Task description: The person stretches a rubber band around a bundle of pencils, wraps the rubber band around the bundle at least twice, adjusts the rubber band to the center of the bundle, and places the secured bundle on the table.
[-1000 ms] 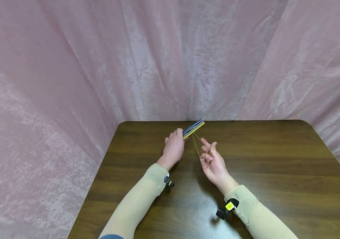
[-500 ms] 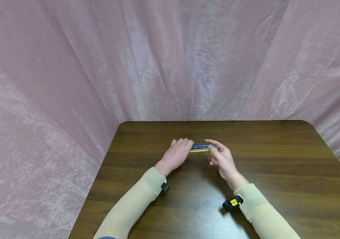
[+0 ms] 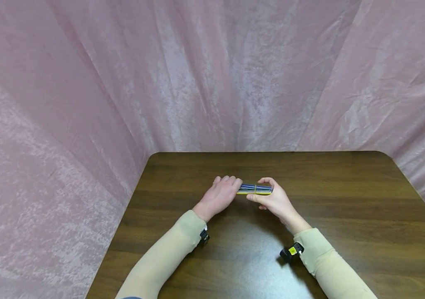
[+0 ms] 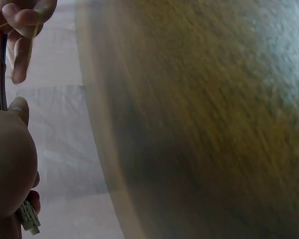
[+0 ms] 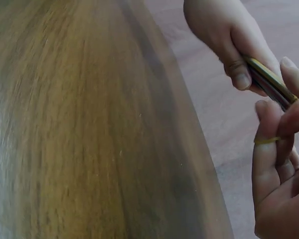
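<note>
My left hand (image 3: 219,195) grips one end of a bundle of pencils (image 3: 247,189), blue-striped ones with a yellow one along the near side. A thin yellow rubber band (image 3: 255,189) crosses the bundle. My right hand (image 3: 276,201) is at the bundle's other end, its thumb on the near side and forefinger on the far side. In the right wrist view the band (image 5: 266,141) loops round a finger of that hand. A pencil end (image 4: 27,217) pokes out below my left hand in the left wrist view. My palms hide part of the bundle.
A brown wooden table (image 3: 347,207) lies under both hands, its far edge a short way beyond them. Pink cloth (image 3: 212,74) hangs behind and at the sides. Small black cameras (image 3: 291,251) are strapped to both wrists.
The bundle has come nearer and turned from slanting to nearly level. My right hand, earlier pulling the band out towards me, has moved right and up to the bundle's end.
</note>
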The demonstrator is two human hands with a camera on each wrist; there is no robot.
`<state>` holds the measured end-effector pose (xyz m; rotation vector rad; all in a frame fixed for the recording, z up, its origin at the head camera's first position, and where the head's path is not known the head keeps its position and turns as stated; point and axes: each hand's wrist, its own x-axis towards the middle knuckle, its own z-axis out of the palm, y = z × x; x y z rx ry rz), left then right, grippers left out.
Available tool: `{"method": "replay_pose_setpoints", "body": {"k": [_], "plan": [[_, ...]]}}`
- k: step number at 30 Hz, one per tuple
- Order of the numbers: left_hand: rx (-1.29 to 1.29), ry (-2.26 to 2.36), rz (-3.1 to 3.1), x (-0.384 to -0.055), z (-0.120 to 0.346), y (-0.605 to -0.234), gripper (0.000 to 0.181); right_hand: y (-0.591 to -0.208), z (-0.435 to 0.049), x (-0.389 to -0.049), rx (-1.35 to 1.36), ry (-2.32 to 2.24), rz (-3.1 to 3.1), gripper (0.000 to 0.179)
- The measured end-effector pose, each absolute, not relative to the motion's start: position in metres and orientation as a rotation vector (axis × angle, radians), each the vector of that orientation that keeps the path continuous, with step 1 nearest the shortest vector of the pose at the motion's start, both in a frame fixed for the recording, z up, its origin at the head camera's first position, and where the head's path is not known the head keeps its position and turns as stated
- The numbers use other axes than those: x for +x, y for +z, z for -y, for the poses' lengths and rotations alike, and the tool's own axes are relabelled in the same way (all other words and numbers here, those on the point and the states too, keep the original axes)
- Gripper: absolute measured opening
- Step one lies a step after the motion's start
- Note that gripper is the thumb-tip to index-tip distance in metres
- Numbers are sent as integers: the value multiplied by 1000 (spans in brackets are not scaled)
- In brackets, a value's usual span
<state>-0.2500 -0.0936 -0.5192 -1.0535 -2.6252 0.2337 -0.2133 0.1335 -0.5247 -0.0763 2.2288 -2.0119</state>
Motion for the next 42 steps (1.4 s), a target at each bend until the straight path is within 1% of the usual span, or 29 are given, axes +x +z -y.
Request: {"method": "replay_pose_setpoints", "body": {"k": [4,10,11,14,16,18,20,23,25,28,30,32,34,36,37,39,42], "plan": [[-1030,231,2620,-248,91,-519,9,-527,-133,-215,-81,-2047,-2190,62],[-935,232,2575,-248,86,-518,4,-531,-129,-215,-114,-2230,-2018,50],[-916,238,2568,-249,86,-518,4,-532,-128,-215,-109,-2262,-1992,46],[-858,232,2585,-250,86,-519,5,-534,-125,-214,-80,-2295,-1973,29],[-815,214,2621,-251,86,-519,5,-534,-122,-211,-94,-2247,-2029,19],[-766,182,2669,-252,87,-519,5,-534,-119,-207,-147,-2118,-2186,17],[-705,157,2703,-253,88,-520,4,-533,-117,-203,-260,-1966,-2380,15],[-613,132,2732,-254,89,-521,5,-531,-116,-199,-492,-1801,-2640,22],[-569,102,2739,-255,91,-522,5,-529,-115,-196,-653,-1801,-2703,27],[-517,53,2759,-256,92,-522,7,-527,-113,-193,-857,-1901,-2630,28],[-483,17,2777,-257,93,-521,7,-526,-110,-192,-947,-1979,-2507,37],[-447,-27,2809,-257,93,-519,5,-525,-107,-190,-977,-2059,-2346,45],[-416,-91,2830,-257,94,-518,7,-524,-104,-188,-908,-2181,-2155,43],[-390,-175,2841,-258,94,-516,14,-521,-101,-184,-747,-2353,-1899,40],[-378,-223,2842,-259,94,-516,18,-519,-99,-182,-662,-2438,-1756,42],[-352,-302,2819,-260,94,-515,24,-513,-96,-179,-522,-2618,-1386,52],[-305,-400,2790,-261,90,-514,26,-504,-91,-177,-336,-2759,-858,73]]}}
